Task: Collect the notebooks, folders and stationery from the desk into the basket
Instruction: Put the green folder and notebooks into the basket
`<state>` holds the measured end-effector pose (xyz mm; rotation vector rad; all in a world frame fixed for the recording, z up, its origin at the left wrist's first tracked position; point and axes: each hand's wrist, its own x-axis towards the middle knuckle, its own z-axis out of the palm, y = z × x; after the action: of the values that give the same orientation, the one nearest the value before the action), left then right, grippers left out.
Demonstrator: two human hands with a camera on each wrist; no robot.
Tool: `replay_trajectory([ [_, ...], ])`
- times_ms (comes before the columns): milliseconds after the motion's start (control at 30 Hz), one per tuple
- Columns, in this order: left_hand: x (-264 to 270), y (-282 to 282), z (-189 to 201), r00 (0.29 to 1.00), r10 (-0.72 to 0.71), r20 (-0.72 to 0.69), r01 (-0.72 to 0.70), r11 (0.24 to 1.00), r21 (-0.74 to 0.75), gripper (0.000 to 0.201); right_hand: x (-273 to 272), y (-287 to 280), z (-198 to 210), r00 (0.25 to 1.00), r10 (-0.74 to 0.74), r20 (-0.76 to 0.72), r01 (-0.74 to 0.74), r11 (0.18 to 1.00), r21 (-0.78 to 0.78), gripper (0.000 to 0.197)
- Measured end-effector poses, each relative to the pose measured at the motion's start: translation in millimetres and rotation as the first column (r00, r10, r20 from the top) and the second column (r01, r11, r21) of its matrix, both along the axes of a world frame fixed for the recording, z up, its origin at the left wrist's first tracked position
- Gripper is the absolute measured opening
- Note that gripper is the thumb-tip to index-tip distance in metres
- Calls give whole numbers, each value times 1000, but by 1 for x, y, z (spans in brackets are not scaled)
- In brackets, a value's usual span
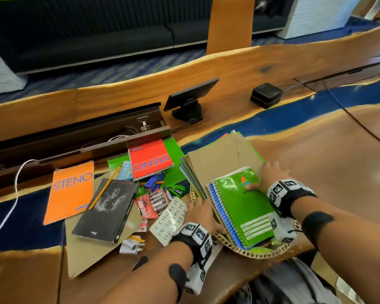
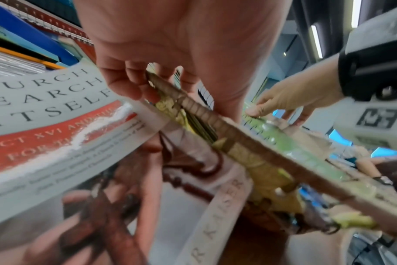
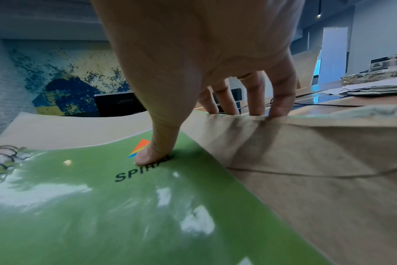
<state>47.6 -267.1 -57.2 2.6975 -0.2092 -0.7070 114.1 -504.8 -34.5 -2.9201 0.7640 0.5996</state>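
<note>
A woven basket (image 1: 257, 254) sits at the desk's near edge. It holds a green spiral notebook (image 1: 244, 207) on a blue one, and tan folders (image 1: 219, 156) that lean out over its far side. My left hand (image 1: 203, 210) grips the basket rim (image 2: 215, 122) on its left side. My right hand (image 1: 261, 179) presses its thumb on the green notebook (image 3: 102, 206), and its fingers (image 3: 277, 100) hook over the tan folder's (image 3: 306, 179) far edge. An orange steno pad (image 1: 70, 196), a red steno pad (image 1: 150, 161), a pencil (image 1: 105, 186) and a blue stapler (image 1: 155, 181) lie on the desk at left.
A black book (image 1: 106, 209), a white book (image 1: 169, 220), a battery pack (image 1: 154, 204), a white plug (image 1: 131, 246) and a green folder (image 1: 173, 163) clutter the desk at left. A tablet stand (image 1: 188, 99), a black box (image 1: 267, 95) and a white cable (image 1: 7, 216) lie beyond.
</note>
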Motion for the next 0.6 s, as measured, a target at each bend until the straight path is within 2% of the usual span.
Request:
replay_trajectory([
  [67, -2, 2, 2, 1000, 7, -6, -7, 1000, -21, 74, -2, 2, 0, 1000, -6, 8, 6, 1000, 5, 123],
  [200, -6, 13, 5, 1000, 18, 18, -15, 994, -112, 33, -11, 10, 10, 997, -64, 53, 60, 996, 64, 115],
  [267, -8, 24, 8, 998, 44, 38, -35, 978, -204, 30, -16, 20, 13, 986, -48, 160, 36, 997, 75, 116],
  [333, -10, 41, 13, 992, 88, 88, -61, 961, -268, 25, -21, 38, 14, 946, 59, 319, -83, 995, 63, 106],
  [433, -12, 77, 17, 979, 154, 136, -109, 950, -292, 19, -30, 75, 14, 837, 221, 501, -330, 933, 141, 69],
  [533, -17, 118, 16, 964, 233, 129, -190, 941, -279, 17, -42, 115, 14, 785, 357, 507, -517, 828, 218, 34],
  [600, -22, 141, 15, 948, 292, 125, -247, 926, -287, 17, -47, 139, 14, 745, 448, 493, -598, 777, 197, 24],
])
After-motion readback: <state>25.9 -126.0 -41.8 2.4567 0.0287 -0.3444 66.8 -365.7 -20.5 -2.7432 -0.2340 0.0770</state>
